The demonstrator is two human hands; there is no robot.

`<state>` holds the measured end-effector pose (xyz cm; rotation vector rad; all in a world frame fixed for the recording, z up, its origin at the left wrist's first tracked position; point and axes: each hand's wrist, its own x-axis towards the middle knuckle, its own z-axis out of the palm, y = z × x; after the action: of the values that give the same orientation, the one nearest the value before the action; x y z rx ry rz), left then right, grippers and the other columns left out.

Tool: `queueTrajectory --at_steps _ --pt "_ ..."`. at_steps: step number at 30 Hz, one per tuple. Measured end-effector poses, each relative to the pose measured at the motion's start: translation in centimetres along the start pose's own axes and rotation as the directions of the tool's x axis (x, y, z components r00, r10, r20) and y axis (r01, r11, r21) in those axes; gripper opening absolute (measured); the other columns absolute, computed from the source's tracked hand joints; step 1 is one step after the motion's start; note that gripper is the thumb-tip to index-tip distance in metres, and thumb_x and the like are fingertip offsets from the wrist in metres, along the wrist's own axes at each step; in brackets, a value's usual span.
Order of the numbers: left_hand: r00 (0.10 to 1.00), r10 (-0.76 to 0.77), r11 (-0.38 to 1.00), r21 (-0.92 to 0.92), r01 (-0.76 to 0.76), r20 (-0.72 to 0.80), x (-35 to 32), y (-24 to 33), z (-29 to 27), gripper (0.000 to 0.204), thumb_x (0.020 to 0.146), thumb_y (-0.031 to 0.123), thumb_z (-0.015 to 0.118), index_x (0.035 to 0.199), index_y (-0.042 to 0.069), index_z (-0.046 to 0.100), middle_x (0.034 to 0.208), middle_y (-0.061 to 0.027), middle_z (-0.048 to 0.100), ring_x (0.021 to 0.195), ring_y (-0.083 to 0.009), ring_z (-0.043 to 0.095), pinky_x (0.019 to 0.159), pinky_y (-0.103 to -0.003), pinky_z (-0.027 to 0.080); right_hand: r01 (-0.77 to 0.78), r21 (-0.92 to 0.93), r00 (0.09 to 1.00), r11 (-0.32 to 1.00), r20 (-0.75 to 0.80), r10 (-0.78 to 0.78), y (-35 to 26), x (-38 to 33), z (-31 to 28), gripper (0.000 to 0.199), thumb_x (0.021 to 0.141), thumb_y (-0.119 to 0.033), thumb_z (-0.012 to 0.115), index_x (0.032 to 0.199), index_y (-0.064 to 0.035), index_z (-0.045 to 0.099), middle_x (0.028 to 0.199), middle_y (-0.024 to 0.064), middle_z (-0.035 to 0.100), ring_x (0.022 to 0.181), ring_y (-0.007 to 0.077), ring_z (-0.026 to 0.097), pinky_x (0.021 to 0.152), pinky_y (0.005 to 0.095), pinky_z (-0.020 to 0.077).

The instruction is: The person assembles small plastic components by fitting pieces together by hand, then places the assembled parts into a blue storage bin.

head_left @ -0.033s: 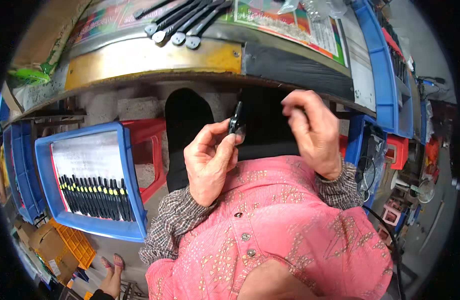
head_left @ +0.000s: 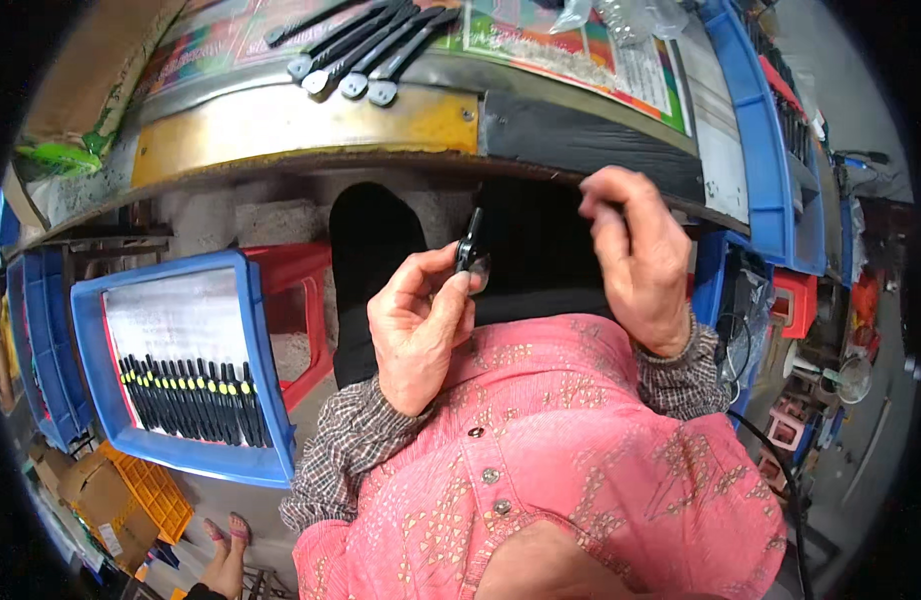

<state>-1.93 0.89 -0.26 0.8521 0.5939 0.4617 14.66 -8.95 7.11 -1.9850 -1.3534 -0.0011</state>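
Observation:
My left hand (head_left: pixel 421 325) pinches a slim black handle-like part (head_left: pixel 470 240) between thumb and fingers, over my lap. The part points up and away from me, and a greyish, see-through rounded bit shows at its lower end. Its exact kind is not clear. To the right, my right hand (head_left: pixel 643 260) is raised apart from the part, near the table edge. Its thumb and index finger curl together, their tips blurred; anything between them is too small to make out. Several black handles with round pale ends (head_left: pixel 353 84) lie on the table ahead.
A blue tray (head_left: pixel 257 350) at my left holds a row of black pieces with yellow-green dots (head_left: pixel 203 384). It stands by a red stool (head_left: pixel 306 300). Blue bins (head_left: pixel 766 130) line the right. Another person's feet (head_left: pixel 227 527) show at lower left.
My right hand has shifted slightly right and up, away from the black part. My left hand keeps its hold, nearly still.

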Motion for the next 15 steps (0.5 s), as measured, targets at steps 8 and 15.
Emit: queueTrajectory --at_steps 8,15 --pt "0.999 0.039 0.999 0.020 -0.039 0.027 -0.3 -0.3 0.2 0.021 0.090 0.001 0.054 0.111 -0.001 0.056 0.086 -0.0091 0.064 0.054 -0.0068 0.050 0.045 -0.019 0.039 0.185 -0.594 0.981 0.783 0.059 -0.187 3.7 4.0 -1.2 0.029 0.077 -0.001 0.062 0.105 0.0002 0.054 0.097 0.0160 0.056 0.085 0.0321 0.061 0.070 0.0363 0.0516" --pt "0.998 0.032 0.999 0.023 -0.033 0.046 -0.2 0.0 0.3 0.021 0.090 0.000 0.055 0.111 0.000 0.056 0.086 -0.0094 0.064 0.054 -0.0074 0.050 0.044 -0.019 0.038 0.133 -0.360 0.989 0.923 -0.018 -0.149 3.4 3.3 -2.1 0.025 0.076 -0.003 0.066 0.099 0.0006 0.057 0.094 0.0145 0.055 0.082 0.0305 0.060 0.070 0.0366 0.0498"
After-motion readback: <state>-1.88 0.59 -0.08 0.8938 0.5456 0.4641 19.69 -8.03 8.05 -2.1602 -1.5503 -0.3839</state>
